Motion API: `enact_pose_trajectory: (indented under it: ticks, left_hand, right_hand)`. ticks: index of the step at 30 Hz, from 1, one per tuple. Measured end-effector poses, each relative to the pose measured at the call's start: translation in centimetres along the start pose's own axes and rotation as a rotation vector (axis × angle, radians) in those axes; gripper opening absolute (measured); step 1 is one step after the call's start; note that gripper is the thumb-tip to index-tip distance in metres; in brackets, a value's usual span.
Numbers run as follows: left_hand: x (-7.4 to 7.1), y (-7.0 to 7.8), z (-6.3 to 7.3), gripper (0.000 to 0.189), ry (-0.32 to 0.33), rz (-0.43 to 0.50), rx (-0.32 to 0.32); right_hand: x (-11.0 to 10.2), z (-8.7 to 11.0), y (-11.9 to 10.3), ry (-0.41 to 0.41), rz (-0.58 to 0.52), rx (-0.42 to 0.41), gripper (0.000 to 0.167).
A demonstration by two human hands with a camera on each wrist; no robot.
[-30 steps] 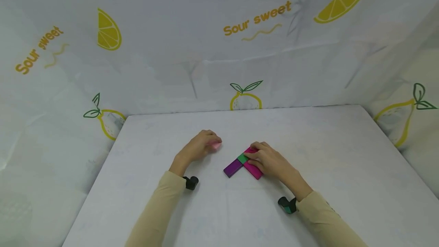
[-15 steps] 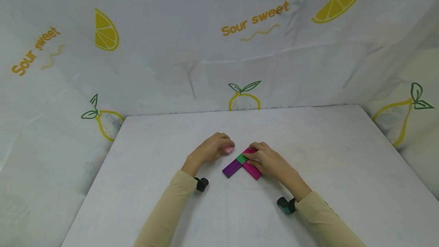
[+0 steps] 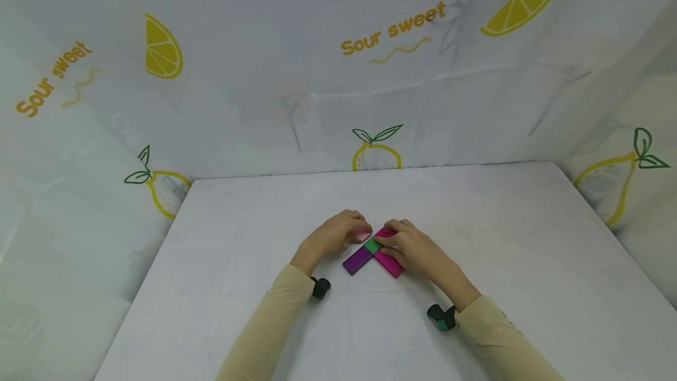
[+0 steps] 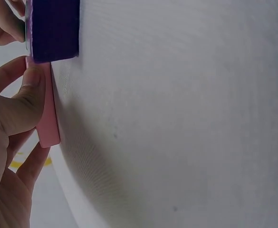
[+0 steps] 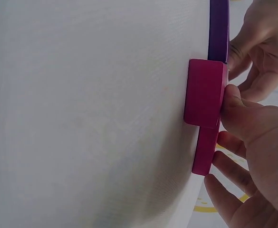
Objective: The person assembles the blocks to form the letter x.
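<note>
My left hand point(image 3: 334, 236) pinches a pink block point(image 4: 50, 126) between thumb and fingers, close beside the block group's upper left side. The group lies flat on the table, with a small green block point(image 3: 372, 245) at its centre. A purple block point(image 3: 357, 260) extends toward the lower left, and a magenta block point(image 3: 389, 264) toward the lower right. Another magenta block point(image 5: 206, 152) lies at the far right, partly behind my right hand point(image 3: 418, 249). That hand holds the group, its thumb at the nearer magenta block and its fingers along the farther one.
The white table point(image 3: 254, 210) runs back to a hanging white sheet point(image 3: 238, 75) printed with lemons. On each wrist sits a small black camera, the left one point(image 3: 320, 288) and the right one point(image 3: 441, 316) both just above the tabletop.
My left hand has moved right and slightly nearer, carrying the pink block up to the group. The right hand and the blocks under it have stayed in place.
</note>
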State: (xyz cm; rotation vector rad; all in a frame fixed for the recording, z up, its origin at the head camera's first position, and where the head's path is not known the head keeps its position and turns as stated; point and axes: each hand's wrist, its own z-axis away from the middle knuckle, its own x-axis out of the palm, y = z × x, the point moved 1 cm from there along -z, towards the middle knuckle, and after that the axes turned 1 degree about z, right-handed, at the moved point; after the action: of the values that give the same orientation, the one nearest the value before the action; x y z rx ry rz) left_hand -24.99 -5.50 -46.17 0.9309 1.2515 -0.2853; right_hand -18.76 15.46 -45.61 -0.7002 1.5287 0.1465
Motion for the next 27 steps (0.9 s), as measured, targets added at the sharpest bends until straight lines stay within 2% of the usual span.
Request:
enact_pose_trajectory:
  ticks: [13, 27]
  left_hand:
    - [-0.21, 0.46, 0.25, 0.027, 0.003, -0.006, 0.046]
    - [-0.14, 0.61, 0.28, 0.027, -0.016, -0.001, 0.022]
  right_hand:
    - [0.01, 0.05, -0.1, 0.011, 0.021, -0.014, 0.031]
    - [-0.04, 0.04, -0.03, 0.005, -0.003, -0.001, 0.032]
